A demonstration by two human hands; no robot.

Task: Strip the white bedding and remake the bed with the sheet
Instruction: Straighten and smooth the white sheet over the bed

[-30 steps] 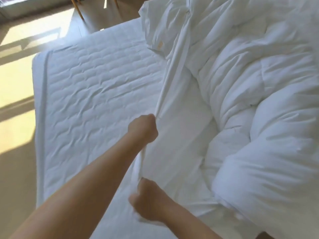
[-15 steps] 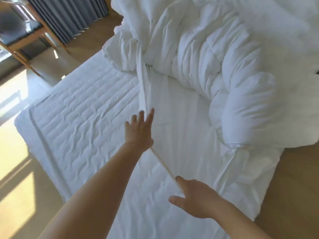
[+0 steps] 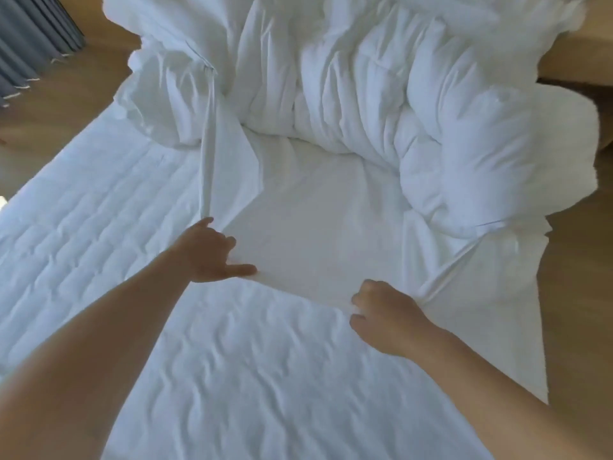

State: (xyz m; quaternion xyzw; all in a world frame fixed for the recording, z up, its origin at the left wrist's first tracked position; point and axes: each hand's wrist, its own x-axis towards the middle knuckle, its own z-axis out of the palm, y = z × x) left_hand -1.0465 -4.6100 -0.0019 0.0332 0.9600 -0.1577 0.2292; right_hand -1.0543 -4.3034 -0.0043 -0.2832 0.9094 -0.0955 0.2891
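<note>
Nearest me the bed (image 3: 517, 343) shows only its quilted mattress pad (image 3: 99, 247), wrinkled and bare across the near end and the left side. Both my arms reach over it to the loose edge of the sheet (image 3: 315, 227), which lies across the middle of the bed and runs to the right edge.

My right hand (image 3: 384, 315) has its fingers curled tight on that edge, and a taut crease runs from it toward the right edge. My left hand (image 3: 212, 252) lies on the same edge with the thumb stretched flat and one finger straight, the others bent. I cannot tell whether it has any cloth in it. Just beyond it a folded flap of the sheet stands up in a ridge.

I judge this step to be taking hold of the sheet to draw it free. To do it well, my left hand should close on the hem as firmly as my right, and both should pull low and evenly.

At the far end the heaped duvet (image 3: 365, 94) sits on the sheet and will likely pin it, so a slow pull is safer, or the duvet could slide onto the floor (image 3: 580, 287). A grey curtain (image 3: 33, 38) hangs beyond the far left corner.
</note>
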